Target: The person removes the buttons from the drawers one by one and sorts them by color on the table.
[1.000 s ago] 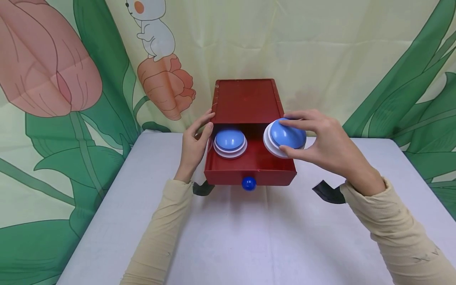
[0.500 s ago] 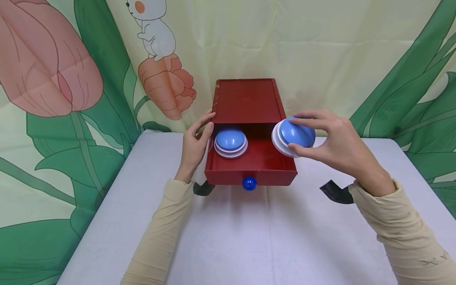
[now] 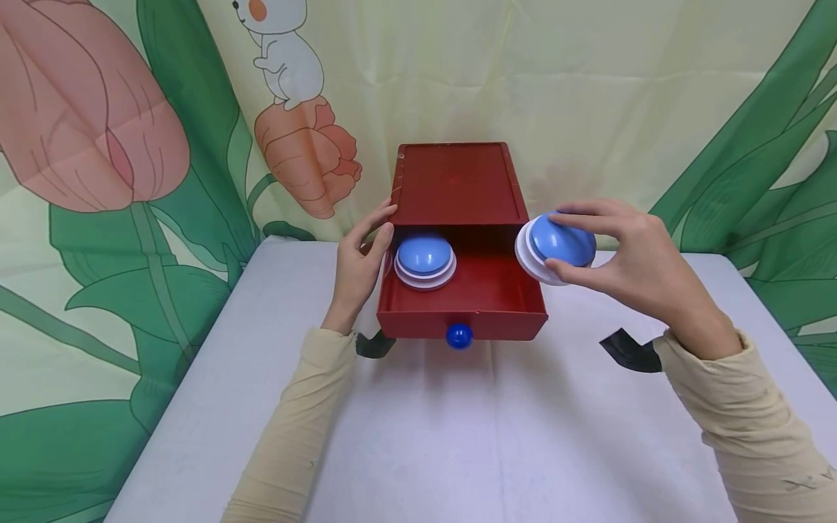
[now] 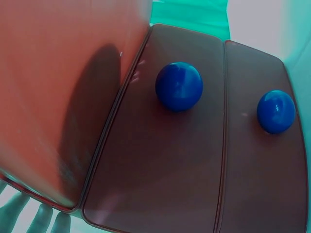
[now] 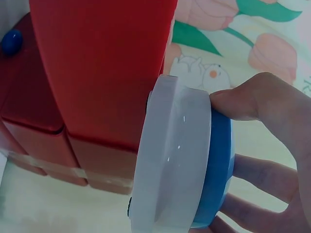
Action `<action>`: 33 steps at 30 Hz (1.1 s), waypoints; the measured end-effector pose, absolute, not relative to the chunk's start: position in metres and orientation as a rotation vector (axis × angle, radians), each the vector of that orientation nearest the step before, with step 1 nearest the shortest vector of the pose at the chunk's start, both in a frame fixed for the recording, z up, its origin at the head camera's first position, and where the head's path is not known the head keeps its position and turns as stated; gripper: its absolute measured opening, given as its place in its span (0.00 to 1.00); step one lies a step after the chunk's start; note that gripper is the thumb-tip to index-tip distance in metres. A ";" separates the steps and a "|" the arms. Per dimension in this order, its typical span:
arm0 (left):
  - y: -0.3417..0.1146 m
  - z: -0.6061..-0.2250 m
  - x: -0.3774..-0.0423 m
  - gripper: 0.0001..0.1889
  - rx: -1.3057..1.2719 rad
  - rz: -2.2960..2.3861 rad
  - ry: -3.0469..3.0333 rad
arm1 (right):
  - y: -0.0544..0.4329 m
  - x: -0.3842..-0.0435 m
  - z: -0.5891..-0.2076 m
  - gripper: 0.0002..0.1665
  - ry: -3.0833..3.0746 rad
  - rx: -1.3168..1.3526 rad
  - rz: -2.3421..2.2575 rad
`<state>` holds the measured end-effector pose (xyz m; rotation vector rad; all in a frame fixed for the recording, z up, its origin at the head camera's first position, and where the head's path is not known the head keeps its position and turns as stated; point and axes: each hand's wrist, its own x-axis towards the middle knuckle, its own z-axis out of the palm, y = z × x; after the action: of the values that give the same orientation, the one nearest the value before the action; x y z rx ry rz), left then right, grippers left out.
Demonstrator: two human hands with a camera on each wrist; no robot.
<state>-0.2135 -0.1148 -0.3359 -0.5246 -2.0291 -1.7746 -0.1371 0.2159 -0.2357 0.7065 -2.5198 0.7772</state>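
My right hand [image 3: 654, 261] pinches a round push button with a blue dome [image 3: 564, 241] and a white base between thumb and fingers. It is tilted, just off the right side of a pulled-out red drawer [image 3: 503, 325]. In the right wrist view the button's white base [image 5: 182, 145] faces the red box. A second blue-domed push button [image 3: 425, 256] sits in the left part of the drawer. My left hand [image 3: 356, 276] rests against the left side of the red drawer chest [image 3: 458, 181], fingers extended. Its fingertips [image 4: 43, 217] show at the chest's edge in the left wrist view.
A blue knob [image 3: 459, 335] is on the front of the pulled-out drawer. Lower drawer fronts with blue knobs [image 4: 179, 86] appear in the left wrist view. The chest stands on a white-covered table [image 3: 425, 450] before a printed curtain [image 3: 588, 109].
My right hand has carried the held push button rightward, from over the drawer's right part to beyond its side. The left hand, the drawer and the other push button keep their places.
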 end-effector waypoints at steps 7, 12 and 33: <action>-0.116 -0.336 -0.214 0.19 -0.516 -1.766 -2.037 | 0.222 -0.139 -0.238 0.31 -2.531 0.666 0.795; -0.116 -0.336 -0.214 0.19 -0.510 -1.783 -2.031 | 0.227 -0.140 -0.239 0.31 -2.541 0.642 0.793; -0.111 -0.319 -0.199 0.19 -0.501 -1.789 -2.048 | 0.247 -0.153 -0.268 0.32 -2.670 0.507 0.875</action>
<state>-0.1992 -0.1108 -0.3188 -0.5008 -2.0481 -1.7894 -0.1525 0.2471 -0.2683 0.5065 -2.6698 0.8750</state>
